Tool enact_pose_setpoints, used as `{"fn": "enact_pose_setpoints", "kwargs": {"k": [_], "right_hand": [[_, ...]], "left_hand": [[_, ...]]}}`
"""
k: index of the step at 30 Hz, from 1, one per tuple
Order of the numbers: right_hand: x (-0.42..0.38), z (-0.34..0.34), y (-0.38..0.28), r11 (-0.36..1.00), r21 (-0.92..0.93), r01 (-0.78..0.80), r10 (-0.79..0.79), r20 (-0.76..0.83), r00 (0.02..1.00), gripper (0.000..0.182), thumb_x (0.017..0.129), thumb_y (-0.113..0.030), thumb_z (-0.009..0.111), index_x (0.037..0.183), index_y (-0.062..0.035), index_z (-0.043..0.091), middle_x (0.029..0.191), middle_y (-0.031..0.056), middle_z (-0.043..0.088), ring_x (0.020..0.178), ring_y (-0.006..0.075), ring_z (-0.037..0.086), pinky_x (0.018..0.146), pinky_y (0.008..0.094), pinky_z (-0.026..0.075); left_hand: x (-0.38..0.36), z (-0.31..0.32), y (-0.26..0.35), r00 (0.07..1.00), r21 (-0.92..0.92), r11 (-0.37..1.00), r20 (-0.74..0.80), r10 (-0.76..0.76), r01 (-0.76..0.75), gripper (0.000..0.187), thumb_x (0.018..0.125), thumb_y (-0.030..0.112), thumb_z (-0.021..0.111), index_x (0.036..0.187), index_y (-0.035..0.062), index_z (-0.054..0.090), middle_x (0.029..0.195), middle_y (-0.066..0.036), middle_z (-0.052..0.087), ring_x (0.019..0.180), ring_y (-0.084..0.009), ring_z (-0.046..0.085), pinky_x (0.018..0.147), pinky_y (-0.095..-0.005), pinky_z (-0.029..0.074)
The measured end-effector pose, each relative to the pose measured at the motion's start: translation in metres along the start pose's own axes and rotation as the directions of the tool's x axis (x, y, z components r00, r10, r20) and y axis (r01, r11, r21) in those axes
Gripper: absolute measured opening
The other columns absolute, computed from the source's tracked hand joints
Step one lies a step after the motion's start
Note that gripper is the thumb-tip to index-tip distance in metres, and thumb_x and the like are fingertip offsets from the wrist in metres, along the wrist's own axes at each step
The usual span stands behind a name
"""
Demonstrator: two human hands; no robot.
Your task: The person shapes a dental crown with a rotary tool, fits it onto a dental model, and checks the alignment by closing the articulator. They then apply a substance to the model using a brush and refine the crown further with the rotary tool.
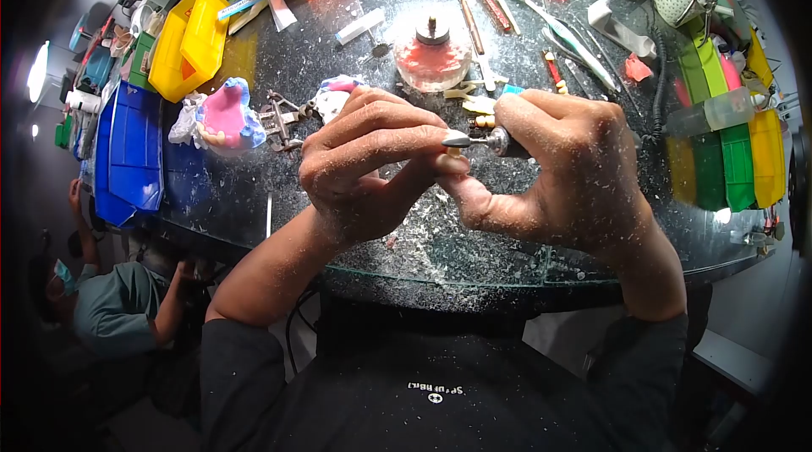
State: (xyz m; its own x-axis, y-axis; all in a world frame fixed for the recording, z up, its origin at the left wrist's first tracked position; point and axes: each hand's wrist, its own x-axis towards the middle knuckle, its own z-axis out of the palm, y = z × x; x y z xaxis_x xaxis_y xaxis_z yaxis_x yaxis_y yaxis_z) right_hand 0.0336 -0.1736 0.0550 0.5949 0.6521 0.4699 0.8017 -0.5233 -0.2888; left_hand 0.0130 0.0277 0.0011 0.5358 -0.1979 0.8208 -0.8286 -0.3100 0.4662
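My right hand (575, 164) is wrapped round a rotary handpiece (501, 142), whose pointed grey bur (457, 138) sticks out to the left. My left hand (364, 156) is pinched closed on a small tooth-coloured piece (454, 152), mostly hidden by the fingertips, right under the bur. The right thumb reaches across and meets the left fingertips. White dust clings to both hands. Left of them stands a dental cast with pink and blue wax (227, 118), beside a metal articulator (283, 122). Another cast (334, 101) is partly covered by the left hand.
A glass spirit lamp (433, 54) stands just beyond my hands. Yellow (188, 42) and blue (128, 152) bins line the left side; more bins (765, 160) are at right. A toothbrush (567, 38) and hand tools lie behind. Another person (118, 308) sits at lower left.
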Motion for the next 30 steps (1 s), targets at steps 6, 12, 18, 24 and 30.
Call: {"fn": "enact_pose_setpoints", "kwargs": {"k": [6,12,18,24,30], "right_hand": [[-0.0008,0.0003,-0.0005,1.0,0.011,-0.025,0.025,0.028,0.999,0.044,0.068,-0.038,0.078,0.069,-0.002,0.053,0.055,0.0078,0.046,0.044,0.0214,0.051,0.042,0.0336,0.041],[-0.0005,0.0,-0.0018,1.0,0.025,-0.01,0.01,0.005,1.0,0.043,0.069,-0.038,0.077,0.069,-0.0018,0.054,0.055,0.0075,0.046,0.043,0.0205,0.051,0.041,0.0333,0.041],[-0.0007,-0.0018,-0.0035,0.999,0.032,-0.033,0.033,0.013,0.999,0.042,0.069,-0.036,0.077,0.069,-0.0016,0.053,0.055,0.0076,0.047,0.045,0.0202,0.052,0.042,0.033,0.041],[-0.0009,-0.0012,-0.0046,0.998,0.038,-0.051,0.05,0.028,0.998,0.041,0.068,-0.034,0.078,0.068,-0.0011,0.053,0.056,0.0085,0.048,0.045,0.0216,0.052,0.043,0.0333,0.042],[-0.0004,-0.0018,-0.0046,0.997,0.04,-0.071,0.07,0.039,0.997,0.041,0.068,-0.033,0.078,0.068,-0.0013,0.053,0.056,0.0087,0.048,0.045,0.0221,0.052,0.044,0.0335,0.042]], "left_hand": [[-0.0014,-0.0002,-0.0015,1.0,-0.004,1.0,0.008,-0.002,0.002,0.026,0.068,0.01,0.083,0.09,0.0054,0.069,0.082,-0.007,0.069,0.074,-0.017,0.064,0.065,-0.0279,0.048],[-0.0001,-0.0008,0.0,1.0,0.006,1.0,0.009,-0.011,0.011,0.024,0.069,0.01,0.083,0.088,0.0055,0.069,0.082,-0.007,0.069,0.073,-0.017,0.064,0.064,-0.0275,0.048],[0.0023,-0.0001,0.0017,1.0,0.015,1.0,-0.004,-0.006,0.006,0.025,0.068,0.009,0.083,0.088,0.0054,0.069,0.081,-0.007,0.069,0.072,-0.0171,0.064,0.064,-0.0276,0.048],[0.0014,-0.0011,0.002,1.0,0.015,1.0,-0.002,-0.014,0.014,0.026,0.067,0.009,0.083,0.089,0.0054,0.069,0.081,-0.007,0.069,0.074,-0.0175,0.065,0.065,-0.0276,0.049],[0.0015,-0.001,0.0006,1.0,0.026,1.0,-0.014,-0.006,0.006,0.025,0.068,0.008,0.083,0.089,0.0055,0.069,0.081,-0.007,0.068,0.074,-0.0174,0.064,0.065,-0.0276,0.049]]}}
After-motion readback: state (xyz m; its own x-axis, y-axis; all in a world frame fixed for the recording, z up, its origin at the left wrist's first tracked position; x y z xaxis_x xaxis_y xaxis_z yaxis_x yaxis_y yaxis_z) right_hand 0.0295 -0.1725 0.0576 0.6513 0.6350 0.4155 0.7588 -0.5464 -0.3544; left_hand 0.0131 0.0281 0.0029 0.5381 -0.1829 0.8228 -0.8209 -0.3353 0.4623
